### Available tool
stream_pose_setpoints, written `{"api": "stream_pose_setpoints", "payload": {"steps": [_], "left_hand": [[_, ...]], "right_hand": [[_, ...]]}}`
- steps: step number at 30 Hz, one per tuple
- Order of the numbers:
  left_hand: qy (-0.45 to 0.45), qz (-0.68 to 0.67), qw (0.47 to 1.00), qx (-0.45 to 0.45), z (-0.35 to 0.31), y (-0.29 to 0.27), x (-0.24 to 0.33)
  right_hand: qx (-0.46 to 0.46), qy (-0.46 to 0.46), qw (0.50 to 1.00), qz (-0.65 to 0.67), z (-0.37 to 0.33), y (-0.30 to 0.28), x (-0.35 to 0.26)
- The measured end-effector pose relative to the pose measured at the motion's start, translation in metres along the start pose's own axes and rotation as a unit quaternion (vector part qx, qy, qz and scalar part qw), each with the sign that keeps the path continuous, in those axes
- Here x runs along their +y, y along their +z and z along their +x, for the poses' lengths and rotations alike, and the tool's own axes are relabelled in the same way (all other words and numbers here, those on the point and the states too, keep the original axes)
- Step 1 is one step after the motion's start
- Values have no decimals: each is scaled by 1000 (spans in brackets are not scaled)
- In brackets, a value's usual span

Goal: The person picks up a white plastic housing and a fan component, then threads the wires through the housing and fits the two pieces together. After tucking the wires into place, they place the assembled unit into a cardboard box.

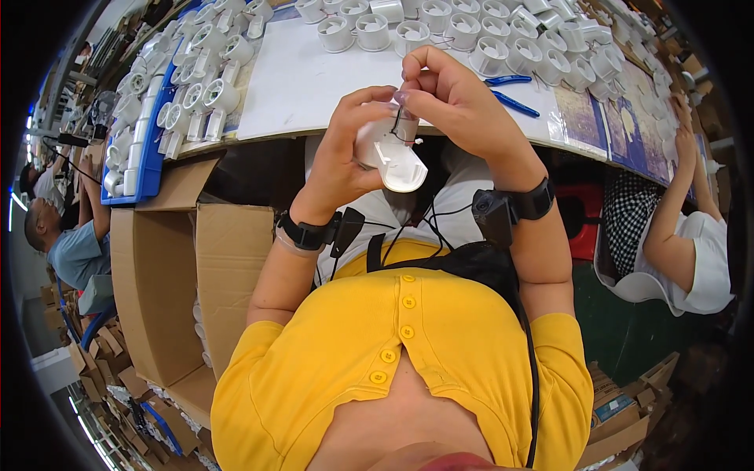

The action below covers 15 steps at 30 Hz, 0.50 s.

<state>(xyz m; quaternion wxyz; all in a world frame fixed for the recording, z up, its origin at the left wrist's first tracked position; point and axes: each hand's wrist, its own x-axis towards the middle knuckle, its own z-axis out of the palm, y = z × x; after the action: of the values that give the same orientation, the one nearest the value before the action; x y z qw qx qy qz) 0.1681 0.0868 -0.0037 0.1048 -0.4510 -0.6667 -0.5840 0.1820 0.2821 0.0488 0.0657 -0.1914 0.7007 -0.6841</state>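
A white plastic housing (pixel 402 168) with a rounded, open lower end is held over my lap, in front of the table edge. My left hand (pixel 339 149) wraps round its left side. Across its upper part runs a thin dark wire (pixel 397 124). Above it, my right hand (pixel 462 108) is closed in a pinch, thumb against curled fingers, at the wire's upper end. The fingers partly cover the wire's tip. Blue-handled pliers (pixel 514 102) lie on the table just beyond my right hand, with their jaws hidden behind it.
Several white round fan housings (pixel 491 55) stand along the far side of the white table (pixel 287 86). More fill the left, beside a blue tray (pixel 161 141). An open cardboard box (pixel 161 294) stands at my left. Co-workers sit left and right, one with an arm (pixel 671 212) at the table.
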Motion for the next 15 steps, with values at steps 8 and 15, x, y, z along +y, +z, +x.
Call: {"api": "stream_pose_setpoints", "payload": {"steps": [8,15], "left_hand": [[-41,49,997,31,0,-6,-1],[-36,97,995,6,3,-6,5]], "right_hand": [[87,-194,938,-273,-13,-8,-14],[23,-93,957,-273,-17,6,-15]]}}
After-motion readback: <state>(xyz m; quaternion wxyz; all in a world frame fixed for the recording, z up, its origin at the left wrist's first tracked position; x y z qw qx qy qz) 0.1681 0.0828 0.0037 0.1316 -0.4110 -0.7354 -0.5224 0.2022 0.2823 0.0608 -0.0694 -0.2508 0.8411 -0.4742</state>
